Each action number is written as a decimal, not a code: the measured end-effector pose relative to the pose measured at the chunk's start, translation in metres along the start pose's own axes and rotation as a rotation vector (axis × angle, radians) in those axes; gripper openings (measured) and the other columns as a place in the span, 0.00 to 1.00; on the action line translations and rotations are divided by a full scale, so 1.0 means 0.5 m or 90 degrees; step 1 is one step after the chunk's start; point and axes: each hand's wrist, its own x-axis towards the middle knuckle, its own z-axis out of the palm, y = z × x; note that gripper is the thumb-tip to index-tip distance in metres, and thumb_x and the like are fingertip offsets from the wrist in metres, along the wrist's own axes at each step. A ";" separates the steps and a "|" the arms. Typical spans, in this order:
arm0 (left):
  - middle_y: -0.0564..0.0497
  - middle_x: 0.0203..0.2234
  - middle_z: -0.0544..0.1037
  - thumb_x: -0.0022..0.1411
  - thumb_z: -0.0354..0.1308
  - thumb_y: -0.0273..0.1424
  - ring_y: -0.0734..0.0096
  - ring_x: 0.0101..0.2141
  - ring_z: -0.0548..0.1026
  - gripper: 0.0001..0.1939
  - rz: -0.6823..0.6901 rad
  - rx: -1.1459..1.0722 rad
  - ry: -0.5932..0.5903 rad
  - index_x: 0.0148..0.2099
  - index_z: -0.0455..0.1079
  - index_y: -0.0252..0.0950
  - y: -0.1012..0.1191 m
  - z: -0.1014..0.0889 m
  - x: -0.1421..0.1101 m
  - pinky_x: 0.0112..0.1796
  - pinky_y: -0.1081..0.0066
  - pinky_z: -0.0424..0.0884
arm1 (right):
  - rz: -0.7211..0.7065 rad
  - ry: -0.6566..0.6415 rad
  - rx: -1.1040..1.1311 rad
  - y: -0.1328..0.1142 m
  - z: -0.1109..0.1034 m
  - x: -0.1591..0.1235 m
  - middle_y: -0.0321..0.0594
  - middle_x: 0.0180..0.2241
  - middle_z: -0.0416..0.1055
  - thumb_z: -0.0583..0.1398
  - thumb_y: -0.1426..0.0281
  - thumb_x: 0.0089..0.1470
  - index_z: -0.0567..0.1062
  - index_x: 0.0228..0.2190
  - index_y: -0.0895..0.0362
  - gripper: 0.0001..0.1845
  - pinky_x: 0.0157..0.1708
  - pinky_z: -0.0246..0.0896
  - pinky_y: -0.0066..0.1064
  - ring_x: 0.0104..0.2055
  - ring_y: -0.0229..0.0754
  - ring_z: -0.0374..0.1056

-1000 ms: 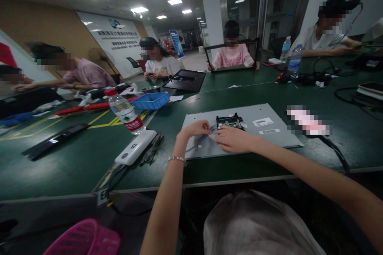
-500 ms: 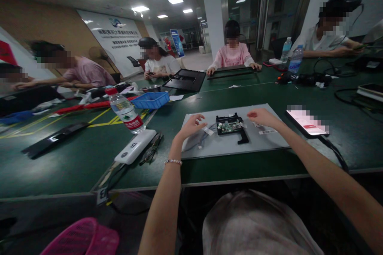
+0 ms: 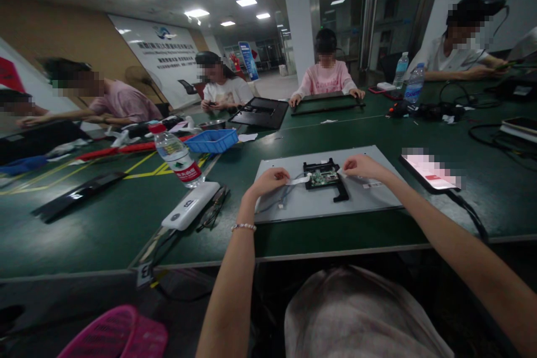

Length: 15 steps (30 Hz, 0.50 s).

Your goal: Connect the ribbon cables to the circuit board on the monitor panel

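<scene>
My left hand (image 3: 271, 180) is closed in a pinch on the end of a white flat strip (image 3: 298, 180), which runs to the left side of a green circuit board (image 3: 324, 178). The board sits in a black plastic bracket (image 3: 341, 194) with an arm reaching toward me. On the board's right side, my right hand (image 3: 357, 166) has its fingertips pressed together at a small whitish tab, partly covered by the fingers. Beneath all this lies a grey metal panel (image 3: 293, 208), flat on the table. A thin grey cable (image 3: 282, 197) rests on the panel's left part.
Left of the panel are a white power bank (image 3: 191, 206), glasses (image 3: 213, 210), a water bottle (image 3: 178, 159) and a blue tray (image 3: 213, 140). A lit phone (image 3: 432, 172) with a cable lies to the right. Across the green table, several people work; one holds a black frame (image 3: 327, 111).
My left fingers have closed on the white strip and lifted it straighter. My right hand has moved slightly left to the board's edge, its fingers now pinched.
</scene>
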 end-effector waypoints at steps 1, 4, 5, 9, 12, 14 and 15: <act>0.50 0.32 0.74 0.54 0.57 0.38 0.70 0.33 0.70 0.13 -0.006 0.009 0.006 0.38 0.72 0.34 0.001 0.001 0.000 0.39 0.70 0.66 | 0.013 0.017 -0.003 0.007 -0.007 0.001 0.43 0.35 0.77 0.61 0.68 0.49 0.77 0.32 0.58 0.08 0.37 0.66 0.31 0.37 0.43 0.73; 0.50 0.35 0.73 0.53 0.59 0.40 0.69 0.35 0.70 0.16 -0.029 0.036 0.019 0.40 0.72 0.36 0.006 0.003 -0.002 0.39 0.70 0.66 | 0.053 0.080 -0.059 0.040 -0.031 0.003 0.44 0.34 0.77 0.60 0.69 0.49 0.77 0.34 0.58 0.09 0.36 0.66 0.32 0.36 0.45 0.73; 0.50 0.35 0.73 0.53 0.59 0.41 0.69 0.35 0.70 0.16 -0.029 0.037 0.016 0.40 0.72 0.35 0.007 0.004 -0.002 0.39 0.70 0.66 | 0.066 0.093 -0.091 0.052 -0.038 0.003 0.45 0.35 0.77 0.60 0.70 0.49 0.78 0.34 0.58 0.09 0.36 0.66 0.34 0.36 0.46 0.73; 0.50 0.30 0.74 0.52 0.59 0.40 0.70 0.32 0.70 0.13 -0.020 0.010 -0.011 0.34 0.72 0.34 0.010 0.005 -0.001 0.38 0.70 0.66 | 0.093 0.123 -0.203 0.084 -0.054 0.001 0.50 0.41 0.75 0.60 0.69 0.50 0.78 0.39 0.60 0.14 0.41 0.65 0.38 0.42 0.51 0.71; 0.51 0.27 0.73 0.52 0.58 0.39 0.71 0.30 0.69 0.12 -0.019 -0.017 -0.012 0.31 0.71 0.34 0.011 0.005 0.000 0.36 0.70 0.65 | 0.046 0.162 -0.239 0.068 -0.051 0.004 0.54 0.48 0.71 0.59 0.66 0.52 0.75 0.45 0.62 0.20 0.47 0.62 0.40 0.48 0.53 0.68; 0.52 0.25 0.72 0.52 0.58 0.39 0.72 0.29 0.69 0.12 -0.025 -0.034 0.021 0.30 0.70 0.34 0.011 0.003 0.001 0.35 0.71 0.65 | -0.021 0.160 -0.240 0.038 -0.042 0.012 0.52 0.50 0.69 0.58 0.67 0.53 0.74 0.47 0.61 0.20 0.51 0.59 0.39 0.51 0.52 0.66; 0.53 0.24 0.72 0.52 0.57 0.39 0.72 0.28 0.69 0.12 -0.035 -0.041 0.046 0.30 0.70 0.34 0.010 0.003 0.001 0.33 0.72 0.65 | -0.062 0.151 -0.236 0.021 -0.036 0.018 0.51 0.50 0.70 0.58 0.68 0.54 0.74 0.46 0.61 0.19 0.52 0.58 0.39 0.52 0.50 0.65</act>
